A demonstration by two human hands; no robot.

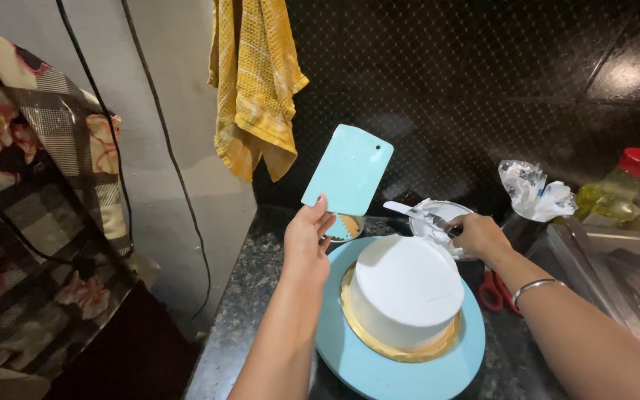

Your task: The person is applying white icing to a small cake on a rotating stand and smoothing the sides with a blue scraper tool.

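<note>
Above one cake (pixel 407 289), one scraper (pixel 348 170), one spatula (pixel 412 213).

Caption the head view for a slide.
Left hand lifts a blue scraper; right hand holds a spatula behind a white-iced cake.

Left hand (pixel 307 238) gripping blue scraper (pixel 348 170) above white cake (pixel 407 287)

A smooth matt plastic scraper (pixel 348 170) is seen above a cake (pixel 407 285) coated in smooth white icing; the woven yellow cloth (pixel 253 81) looks rough, the stone counter (pixel 261 296) speckled and glossy
</note>
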